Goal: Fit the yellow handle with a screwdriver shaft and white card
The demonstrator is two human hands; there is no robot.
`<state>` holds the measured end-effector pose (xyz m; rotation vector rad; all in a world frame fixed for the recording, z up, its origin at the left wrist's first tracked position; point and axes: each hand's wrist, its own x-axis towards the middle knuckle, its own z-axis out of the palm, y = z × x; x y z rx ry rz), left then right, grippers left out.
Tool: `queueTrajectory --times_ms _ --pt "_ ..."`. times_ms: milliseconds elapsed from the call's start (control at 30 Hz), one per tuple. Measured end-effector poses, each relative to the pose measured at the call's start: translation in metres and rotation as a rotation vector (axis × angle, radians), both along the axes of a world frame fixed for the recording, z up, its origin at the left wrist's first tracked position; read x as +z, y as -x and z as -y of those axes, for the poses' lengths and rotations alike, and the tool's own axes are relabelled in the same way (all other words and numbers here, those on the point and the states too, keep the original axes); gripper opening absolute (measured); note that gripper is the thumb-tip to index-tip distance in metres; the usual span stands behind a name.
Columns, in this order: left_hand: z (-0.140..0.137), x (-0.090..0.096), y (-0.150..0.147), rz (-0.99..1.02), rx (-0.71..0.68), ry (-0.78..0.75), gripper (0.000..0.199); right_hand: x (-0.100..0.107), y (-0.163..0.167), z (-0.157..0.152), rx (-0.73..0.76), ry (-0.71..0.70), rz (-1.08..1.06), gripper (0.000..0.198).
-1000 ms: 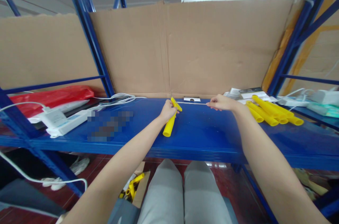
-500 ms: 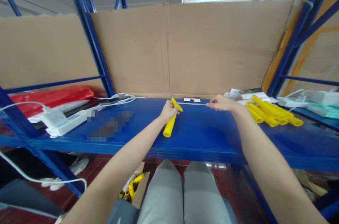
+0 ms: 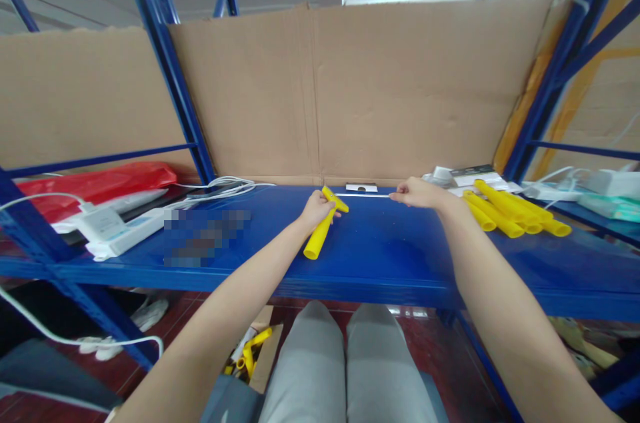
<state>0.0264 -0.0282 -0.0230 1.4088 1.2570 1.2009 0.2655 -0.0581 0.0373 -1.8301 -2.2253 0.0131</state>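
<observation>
- Yellow plastic tube (image 3: 320,232) sits in the closed left hand (image 3: 315,208), near end tilted toward 7 o'clock, far end raised to meet the rod.
- Right hand (image 3: 419,193), at 3 o'clock of the left, pinches a thin white rod (image 3: 364,195) lying level between the hands, seemingly lined up with the tube mouth.
- Blue metal shelf (image 3: 380,256) lies under both; loose yellow tubes (image 3: 510,216) lie farther toward 3 o'clock.
- Since half a second ago, the tube's near end has swung slightly left; the hands have barely moved.

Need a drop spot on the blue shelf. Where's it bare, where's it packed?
Bare: the blue shelf front strip between the yellow tube in the left hand and the pile of yellow tubes. Crowded: far left, power strip, cables and red bag; far right, tube pile and white gear behind the right hand.
</observation>
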Motion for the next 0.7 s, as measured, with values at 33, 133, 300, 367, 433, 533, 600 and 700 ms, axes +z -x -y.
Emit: queueTrajectory --times_ms 33,133,300,367,433,533,600,700 --pt "-0.0001 -0.0002 0.0001 -0.002 0.002 -0.001 0.022 0.0005 -0.0002 0.0009 0.004 -0.002 -0.01 0.031" --pt "-0.0004 -0.001 0.0006 -0.016 0.01 -0.016 0.022 0.0028 -0.0003 0.0043 0.036 0.022 -0.074 0.033" --pt "-0.0014 -0.0026 0.0013 -0.033 0.018 -0.025 0.024 0.0057 0.0015 0.0081 0.035 0.058 -0.113 0.031" --pt "-0.0015 -0.0028 0.0012 -0.034 0.018 -0.022 0.024 0.0056 0.0021 0.008 0.033 0.059 -0.113 0.03" --pt "-0.0012 -0.0026 0.0009 -0.033 0.015 -0.021 0.025 0.0049 0.0021 0.0073 0.037 0.063 -0.119 0.03" --pt "-0.0004 -0.0019 0.0005 -0.029 0.011 -0.021 0.024 0.0039 0.0013 0.0057 0.04 0.067 -0.125 0.03" --pt "-0.0001 -0.0017 0.0003 -0.029 0.017 -0.018 0.024 0.0037 0.0007 0.0049 0.043 0.067 -0.122 0.029" --pt "-0.0003 -0.0018 0.0001 -0.026 0.027 -0.018 0.024 0.004 0.0005 0.0048 0.046 0.067 -0.113 0.03"
